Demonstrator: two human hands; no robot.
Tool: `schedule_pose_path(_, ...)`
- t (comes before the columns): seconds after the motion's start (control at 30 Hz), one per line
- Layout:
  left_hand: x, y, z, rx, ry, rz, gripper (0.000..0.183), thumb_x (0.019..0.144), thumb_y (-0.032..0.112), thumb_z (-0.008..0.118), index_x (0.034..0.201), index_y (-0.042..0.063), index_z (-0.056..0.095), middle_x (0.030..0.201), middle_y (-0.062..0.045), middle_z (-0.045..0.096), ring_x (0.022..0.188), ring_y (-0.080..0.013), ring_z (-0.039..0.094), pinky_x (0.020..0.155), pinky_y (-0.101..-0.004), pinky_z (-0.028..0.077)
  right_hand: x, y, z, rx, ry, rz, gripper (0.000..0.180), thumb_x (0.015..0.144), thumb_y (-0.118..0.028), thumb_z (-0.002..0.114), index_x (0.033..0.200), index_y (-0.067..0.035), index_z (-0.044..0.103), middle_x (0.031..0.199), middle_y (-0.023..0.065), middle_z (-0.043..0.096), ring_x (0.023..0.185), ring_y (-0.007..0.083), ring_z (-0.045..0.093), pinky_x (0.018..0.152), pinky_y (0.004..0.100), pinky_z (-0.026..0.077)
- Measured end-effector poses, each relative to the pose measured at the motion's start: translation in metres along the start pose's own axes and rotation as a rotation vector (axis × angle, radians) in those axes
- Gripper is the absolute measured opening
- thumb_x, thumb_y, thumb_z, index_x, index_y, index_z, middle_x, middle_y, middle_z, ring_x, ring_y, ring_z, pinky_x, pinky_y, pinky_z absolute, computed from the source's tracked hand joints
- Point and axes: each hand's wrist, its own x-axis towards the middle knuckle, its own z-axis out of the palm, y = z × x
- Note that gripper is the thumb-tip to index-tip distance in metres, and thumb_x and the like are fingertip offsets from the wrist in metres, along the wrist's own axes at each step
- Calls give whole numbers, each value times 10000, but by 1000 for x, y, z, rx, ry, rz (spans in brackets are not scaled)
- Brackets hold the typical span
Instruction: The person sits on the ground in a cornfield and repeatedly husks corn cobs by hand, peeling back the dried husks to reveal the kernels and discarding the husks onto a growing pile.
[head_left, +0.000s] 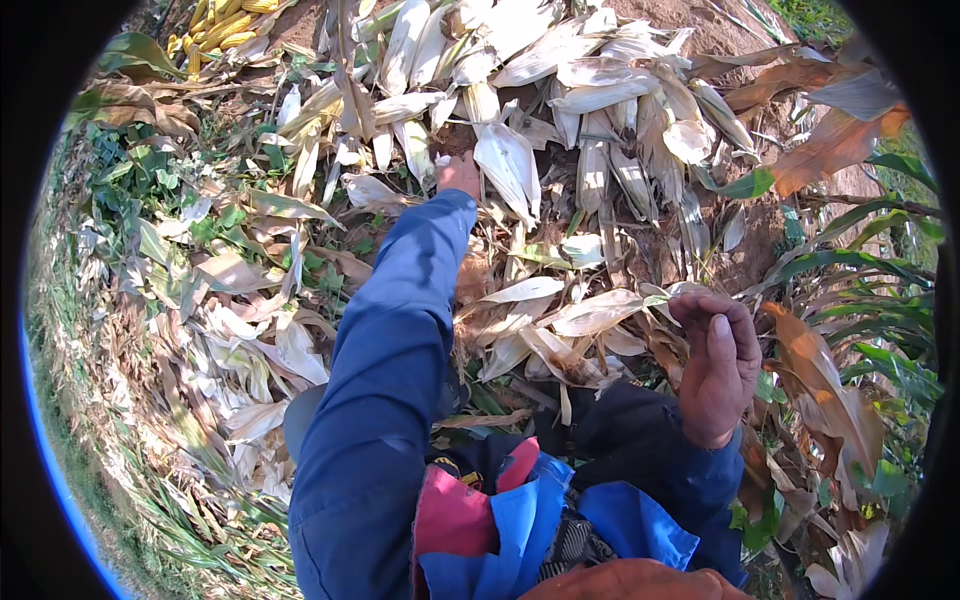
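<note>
My left arm stretches forward, and my left hand (458, 175) is down among the husked ears at the near side of a heap of corn. Its fingers are mostly hidden, so what they hold cannot be made out. Just right of it lies a corn ear in a pale dry husk (508, 165). My right hand (716, 367) is raised at the right, fingers curved and thumb up, with nothing visible in it. Below its fingertips and to the left are loose dry husks (596, 313) on the ground.
Bare yellow corn cobs (221, 28) are piled at the far left. Dry husks (247, 337) and green weeds (135, 169) cover the left side. Standing corn leaves (862, 262) and a brown leaf (825, 382) rise on the right. Reddish soil (765, 244) shows between.
</note>
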Motion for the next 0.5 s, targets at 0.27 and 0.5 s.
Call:
schedule_pose_path(0.27, -19, 24, -118, -283, -325, 55, 406, 917, 303, 641, 1148, -11, 528, 759, -145, 656, 618, -217, 639, 520, -339, 495, -6, -7, 10, -33, -87, -3, 211, 1016, -128, 529, 1120, 27, 626, 1034, 97, 685, 996, 165, 645, 940, 316, 501)
schedule_pose_path(0.5, -153, 93, -299, -1384, -378, 163, 342, 909, 332, 730, 1042, 34, 625, 720, 0, 616, 540, -68, 545, 464, -215, 450, -15, 9, 35, -296, -244, -76, 353, 983, -202, 636, 1257, 11, 574, 1101, 74, 649, 973, 114, 607, 864, 248, 497)
